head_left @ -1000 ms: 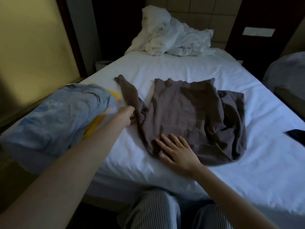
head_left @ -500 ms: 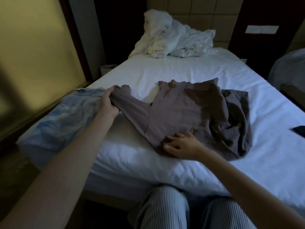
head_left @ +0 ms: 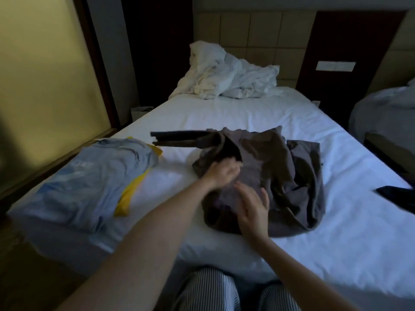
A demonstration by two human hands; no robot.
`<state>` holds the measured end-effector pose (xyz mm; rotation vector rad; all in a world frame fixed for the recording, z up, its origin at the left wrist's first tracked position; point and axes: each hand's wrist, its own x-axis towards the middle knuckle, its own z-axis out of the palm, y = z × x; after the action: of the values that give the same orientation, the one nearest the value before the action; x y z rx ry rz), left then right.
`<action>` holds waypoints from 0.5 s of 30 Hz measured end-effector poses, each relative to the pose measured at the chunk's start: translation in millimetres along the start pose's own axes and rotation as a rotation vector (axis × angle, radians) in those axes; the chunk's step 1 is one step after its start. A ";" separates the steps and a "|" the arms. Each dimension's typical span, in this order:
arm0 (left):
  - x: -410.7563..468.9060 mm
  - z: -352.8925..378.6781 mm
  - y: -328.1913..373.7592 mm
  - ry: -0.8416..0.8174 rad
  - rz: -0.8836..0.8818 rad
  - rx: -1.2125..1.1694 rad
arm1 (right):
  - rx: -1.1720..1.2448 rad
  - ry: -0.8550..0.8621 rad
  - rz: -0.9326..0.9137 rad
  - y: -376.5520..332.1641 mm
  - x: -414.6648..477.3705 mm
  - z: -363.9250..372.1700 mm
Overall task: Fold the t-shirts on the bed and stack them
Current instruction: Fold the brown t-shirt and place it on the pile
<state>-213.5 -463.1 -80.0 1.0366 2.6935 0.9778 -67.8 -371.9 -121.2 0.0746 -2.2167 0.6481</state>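
Observation:
A grey-brown t-shirt (head_left: pixel 280 167) lies crumpled in the middle of the white bed (head_left: pixel 235 113). My left hand (head_left: pixel 221 172) grips its left side and has it turned over onto the body, and the sleeve (head_left: pixel 177 138) sticks out in the air to the left. My right hand (head_left: pixel 253 209) is flat with straight fingers over the shirt's near part; I cannot tell whether it touches the cloth. A light blue t-shirt (head_left: pixel 89 182) lies on a yellow one (head_left: pixel 130 194) at the bed's left edge.
A crumpled white duvet (head_left: pixel 224 79) is heaped at the head of the bed. A dark object (head_left: pixel 399 198) lies at the bed's right edge, with a second bed (head_left: pixel 386 108) beyond. A yellow panel wall (head_left: pixel 45 75) runs along the left. My striped trouser knees (head_left: pixel 206 290) touch the bed's foot.
My left hand has swung from the far left over to the shirt's middle, carrying the sleeve side with it. My right hand's fingers have straightened over the near hem.

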 end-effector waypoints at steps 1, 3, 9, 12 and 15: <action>-4.1 22.3 -4.3 -0.139 0.011 0.270 | -0.008 0.047 0.077 4.3 -0.8 -2.9; -13.2 41.4 -5.4 -0.182 -0.008 0.435 | -0.056 0.013 0.171 9.1 2.7 -7.7; -30.1 34.4 -19.4 -0.053 0.090 0.381 | -0.184 -0.440 0.140 11.0 51.0 -1.0; -46.4 26.6 -26.1 0.248 -0.032 -0.135 | -0.310 -0.661 0.116 25.4 65.9 10.3; -36.7 4.5 -41.9 0.524 -0.293 -0.473 | -0.351 -0.816 0.157 38.1 60.5 20.0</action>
<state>-208.0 -507.4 -113.5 0.3132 2.6291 1.8973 -132.2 -339.0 -104.6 -0.0228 -3.1198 0.3177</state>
